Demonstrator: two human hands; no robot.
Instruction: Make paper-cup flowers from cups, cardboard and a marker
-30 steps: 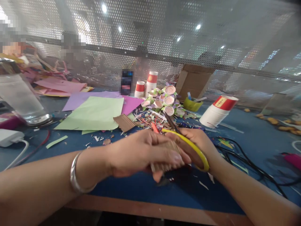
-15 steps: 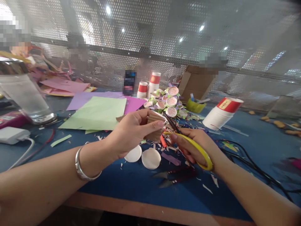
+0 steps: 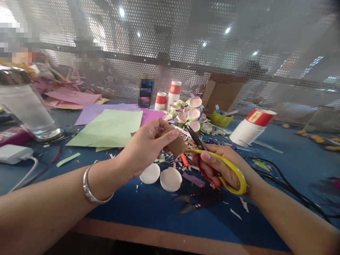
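My left hand [image 3: 151,147] pinches a small piece of brown cardboard [image 3: 177,144] between thumb and fingers, above the table. Close by on the right, my right hand [image 3: 221,163] is wrapped round the scissors [image 3: 233,175], which have yellow and red handles. Their dark blades point up and away, just beside the cardboard. Under my hands lie two white paper discs [image 3: 170,179], a purple paper strip [image 3: 193,179] and many scraps. A pair of thread snips [image 3: 195,201] rests nearer the table's front edge.
Green paper [image 3: 108,127] lies left of centre. Behind my hands stands a cluster of decorated paper discs [image 3: 193,114]. Stacked paper cups [image 3: 249,128] lean at the right, near black cables [image 3: 289,191]. A water glass [image 3: 34,109] and white adapter [image 3: 16,153] are on the left.
The cardboard has turned in my left hand, its flat face now showing instead of its ridged side. My right hand has shifted slightly right with the scissors, which stand further from the cardboard.
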